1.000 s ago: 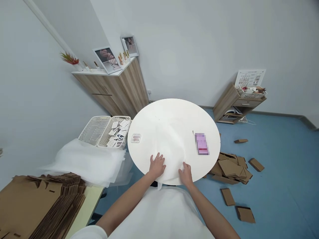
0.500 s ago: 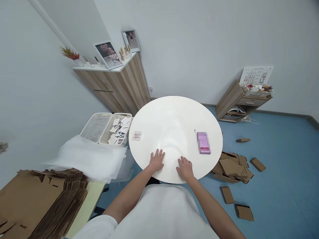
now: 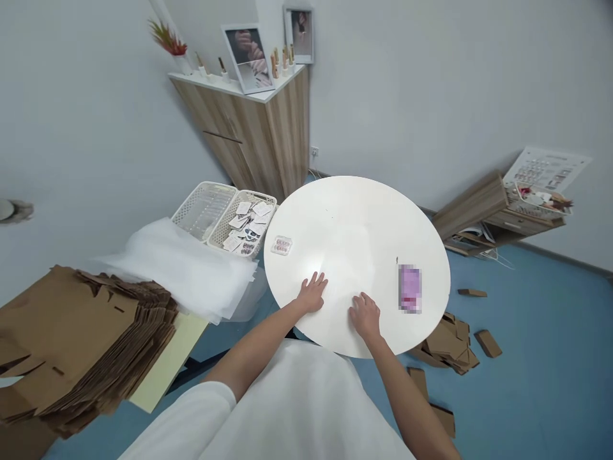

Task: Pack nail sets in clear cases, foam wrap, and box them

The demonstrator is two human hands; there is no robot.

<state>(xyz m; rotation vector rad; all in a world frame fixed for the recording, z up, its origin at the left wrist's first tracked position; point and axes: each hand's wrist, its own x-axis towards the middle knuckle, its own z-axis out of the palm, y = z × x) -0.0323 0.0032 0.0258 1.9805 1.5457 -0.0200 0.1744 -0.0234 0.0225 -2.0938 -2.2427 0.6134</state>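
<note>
Head view: left hand (image 3: 312, 295) and right hand (image 3: 365, 315) lie open, palms flat, on the round white surface (image 3: 357, 211) at lower centre of frame. On it, a small clear plastic case (image 3: 281, 245) sits left of them and a pink rectangular pack (image 3: 410, 289) sits right.

- Pink flat item (image 3: 410, 289) on round table (image 3: 354, 217): pixelated, kind unreadable.
- Small clear tray (image 3: 281, 245): contents too small to tell.
- Cards (image 3: 246, 225) in white basket (image 3: 258, 193): print illegible.
- Cardboard stack (image 3: 81, 338): cut by left edge.
- Grey object (image 3: 13, 209) at left edge: blurred, cut off.
- Left hand (image 3: 313, 292), right hand (image 3: 366, 314): palms down on table, undersides hidden.
- Chart (image 3: 546, 167) on low cabinet (image 3: 472, 207): too small to read.
</note>
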